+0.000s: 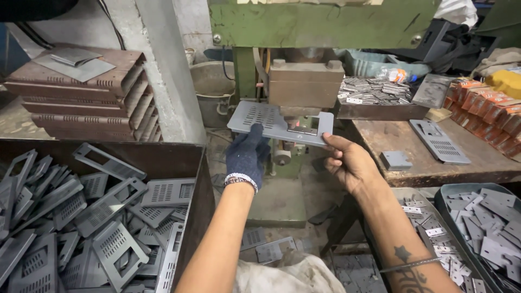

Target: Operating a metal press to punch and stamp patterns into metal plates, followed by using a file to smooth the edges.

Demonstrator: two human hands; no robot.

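Both hands hold one flat grey perforated metal plate with a rectangular cut-out (274, 122) level under the brown steel block of the green press (305, 84), its cut-out end lying beneath the block and its slotted end reaching out to the left. The left hand (247, 156), in a dark blue knitted glove with a beaded band at the wrist, has its grip closed on the plate's near edge around the middle, thumb on top and fingers below. The bare right hand (347, 163) has its grip pinched narrow on the plate's right-hand near corner, fingertips touching the edge. To the left, a rusty brown metal bin (163, 157) holds a loose heap of the same grey slotted plates (103, 217), and behind it stands a stack of long brown slotted metal channels (81, 97) with a couple of flat grey sheets on top. To the right, a worn brown wooden surface (412, 163) carries a small grey square metal piece (395, 160) near its front edge, a grey perforated plate (438, 141) farther back, and a dark tray of small silvery stamped pieces (374, 92) at its rear left corner. Orange cardboard boxes (488, 114) line its right edge. Below its front edge, a grey tub of flat grey offcuts (488, 228) sits at the lower right.
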